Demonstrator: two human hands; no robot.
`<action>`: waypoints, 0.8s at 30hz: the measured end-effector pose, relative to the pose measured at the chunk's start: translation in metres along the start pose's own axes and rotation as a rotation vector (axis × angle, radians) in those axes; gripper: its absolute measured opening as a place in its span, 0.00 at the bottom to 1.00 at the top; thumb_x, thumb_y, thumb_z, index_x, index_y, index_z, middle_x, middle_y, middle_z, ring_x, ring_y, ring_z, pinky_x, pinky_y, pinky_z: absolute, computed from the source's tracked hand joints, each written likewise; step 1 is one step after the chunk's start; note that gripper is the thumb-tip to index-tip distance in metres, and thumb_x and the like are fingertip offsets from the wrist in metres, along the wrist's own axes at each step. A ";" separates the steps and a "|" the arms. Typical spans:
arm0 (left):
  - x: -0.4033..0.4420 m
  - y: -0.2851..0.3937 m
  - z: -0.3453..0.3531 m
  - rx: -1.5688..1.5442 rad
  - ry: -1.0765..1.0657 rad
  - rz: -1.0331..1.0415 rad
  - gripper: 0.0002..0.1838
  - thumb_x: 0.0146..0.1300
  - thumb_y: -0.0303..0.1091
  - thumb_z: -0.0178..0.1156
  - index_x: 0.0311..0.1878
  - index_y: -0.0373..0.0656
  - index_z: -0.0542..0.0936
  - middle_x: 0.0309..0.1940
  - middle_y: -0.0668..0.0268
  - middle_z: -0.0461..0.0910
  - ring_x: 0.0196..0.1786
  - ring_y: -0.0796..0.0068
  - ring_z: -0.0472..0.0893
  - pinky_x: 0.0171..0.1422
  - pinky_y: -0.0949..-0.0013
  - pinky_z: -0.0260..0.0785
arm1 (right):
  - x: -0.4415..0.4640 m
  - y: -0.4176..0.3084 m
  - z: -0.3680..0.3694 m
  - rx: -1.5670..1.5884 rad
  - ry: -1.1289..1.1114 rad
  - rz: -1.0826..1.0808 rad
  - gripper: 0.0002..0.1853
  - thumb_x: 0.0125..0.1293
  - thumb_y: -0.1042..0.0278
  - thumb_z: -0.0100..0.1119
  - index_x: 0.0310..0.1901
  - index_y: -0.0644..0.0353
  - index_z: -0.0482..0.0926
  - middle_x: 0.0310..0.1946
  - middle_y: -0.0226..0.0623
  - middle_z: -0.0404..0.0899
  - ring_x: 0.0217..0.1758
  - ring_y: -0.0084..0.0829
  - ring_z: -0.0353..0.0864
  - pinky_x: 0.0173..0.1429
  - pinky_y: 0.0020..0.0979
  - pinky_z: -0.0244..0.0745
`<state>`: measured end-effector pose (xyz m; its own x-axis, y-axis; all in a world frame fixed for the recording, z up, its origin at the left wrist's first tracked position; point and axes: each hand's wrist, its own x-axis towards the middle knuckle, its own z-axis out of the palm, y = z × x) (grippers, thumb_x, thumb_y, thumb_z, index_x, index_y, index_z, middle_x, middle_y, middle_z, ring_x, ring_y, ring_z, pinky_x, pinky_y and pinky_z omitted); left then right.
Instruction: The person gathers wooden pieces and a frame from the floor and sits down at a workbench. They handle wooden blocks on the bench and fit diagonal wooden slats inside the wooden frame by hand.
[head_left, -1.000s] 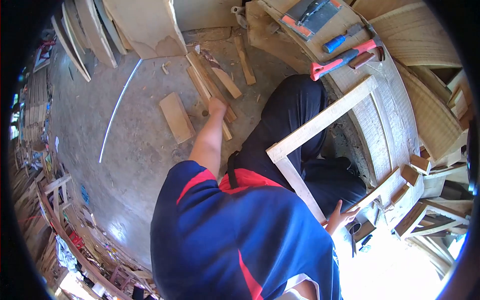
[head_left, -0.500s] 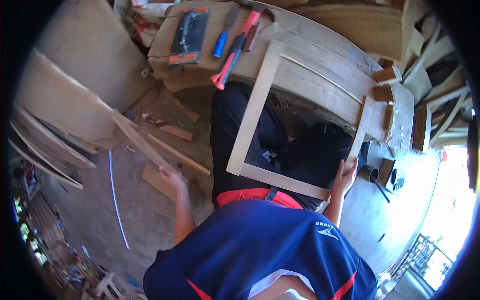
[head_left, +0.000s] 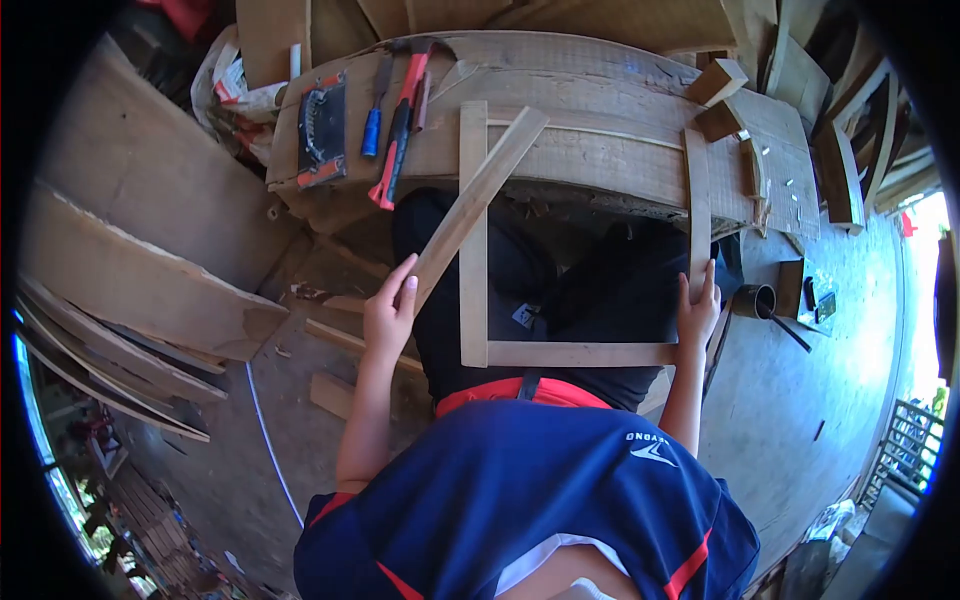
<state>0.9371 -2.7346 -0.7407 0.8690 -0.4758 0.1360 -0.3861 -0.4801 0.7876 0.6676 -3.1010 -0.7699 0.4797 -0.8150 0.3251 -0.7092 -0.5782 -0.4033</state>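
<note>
In my left hand (head_left: pixel 390 310) is a loose wooden slat (head_left: pixel 480 200), slanting up and to the right across the left side of a wooden frame (head_left: pixel 580 354). My right hand (head_left: pixel 698 308) is closed on the frame's right side piece, near its lower corner. The far end of the frame rests on the wooden bench (head_left: pixel 590 75) and its near end is above my lap. On the bench's left part lie a claw hammer (head_left: pixel 400 135) with a red and black handle, a blue-handled chisel (head_left: pixel 375 115) and a black hand sander (head_left: pixel 322 130) with orange ends.
Wood blocks (head_left: pixel 718 82) sit at the bench's right end. Large curved boards (head_left: pixel 140 260) lean on the left. Wood offcuts (head_left: pixel 332 395) lie on the floor by my left arm. A round tin (head_left: pixel 754 300) stands on the floor at right.
My left hand has brought the slat from the floor on the left up and right, over the frame's left side. The frame has turned straighter; my right hand still holds it.
</note>
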 end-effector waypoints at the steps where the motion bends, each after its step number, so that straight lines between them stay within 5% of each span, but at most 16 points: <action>1: 0.004 -0.001 0.007 0.004 0.017 0.064 0.15 0.68 0.39 0.53 0.55 0.52 0.78 0.32 0.54 0.81 0.22 0.72 0.76 0.29 0.71 0.66 | 0.000 -0.001 -0.001 0.008 -0.019 0.022 0.33 0.61 0.54 0.61 0.66 0.53 0.63 0.40 0.50 0.77 0.40 0.49 0.79 0.42 0.41 0.74; 11: -0.005 0.000 -0.002 0.125 -0.052 0.017 0.15 0.67 0.37 0.54 0.56 0.55 0.78 0.22 0.53 0.76 0.19 0.70 0.73 0.27 0.70 0.65 | 0.000 -0.006 0.000 -0.019 -0.015 0.081 0.32 0.61 0.53 0.60 0.65 0.50 0.64 0.38 0.48 0.77 0.38 0.48 0.79 0.42 0.41 0.75; 21: -0.020 0.000 -0.010 0.129 0.015 0.110 0.15 0.67 0.37 0.54 0.56 0.54 0.78 0.24 0.53 0.78 0.18 0.73 0.71 0.25 0.70 0.63 | 0.000 -0.005 0.002 -0.020 0.000 0.073 0.32 0.60 0.53 0.61 0.66 0.50 0.64 0.38 0.48 0.77 0.39 0.47 0.79 0.43 0.41 0.75; 24: -0.020 0.003 -0.012 0.168 -0.057 -0.015 0.15 0.67 0.37 0.54 0.56 0.53 0.78 0.27 0.53 0.80 0.19 0.72 0.74 0.27 0.70 0.65 | 0.000 -0.004 0.003 -0.025 0.001 0.067 0.33 0.60 0.52 0.61 0.66 0.49 0.64 0.38 0.48 0.77 0.39 0.47 0.79 0.43 0.42 0.75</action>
<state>0.9218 -2.7179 -0.7337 0.8580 -0.5062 0.0870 -0.4236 -0.6016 0.6772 0.6719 -3.0990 -0.7706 0.4303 -0.8518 0.2989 -0.7525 -0.5214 -0.4024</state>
